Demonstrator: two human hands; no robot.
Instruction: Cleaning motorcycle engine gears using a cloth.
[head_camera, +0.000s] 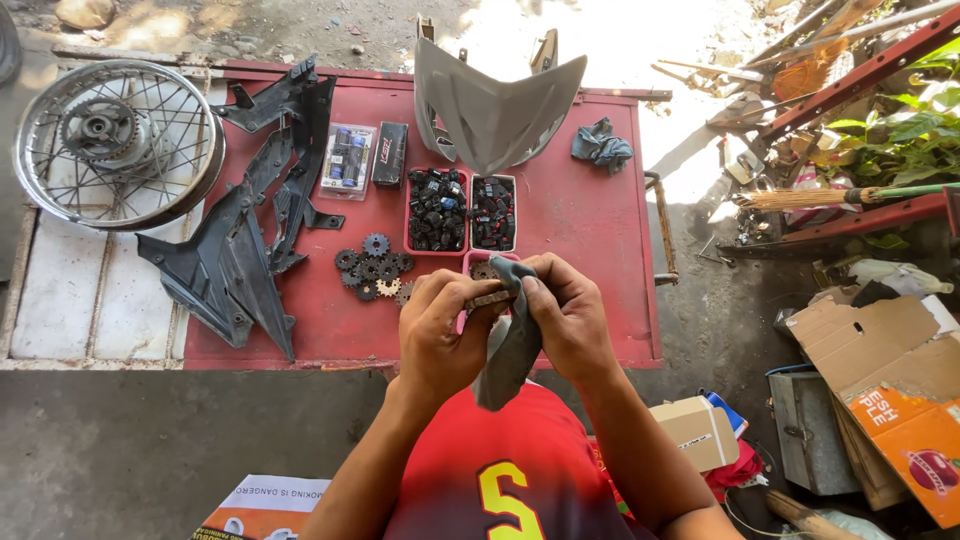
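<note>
Just above the near edge of the red table (600, 200), the person's left hand (440, 335) is pinching a small brownish metal part (488, 297), fingers clamped on its end; the right hand (570, 320) is pressing a grey rag (512, 345) over it, fingers closed on the cloth. The part is looking stiff, light and possibly greasy, so best gripped by its ends; the rag is hanging limp and soft. Most of the part is hiding under cloth and thumbs; its exact kind is hard to make out.
</note>
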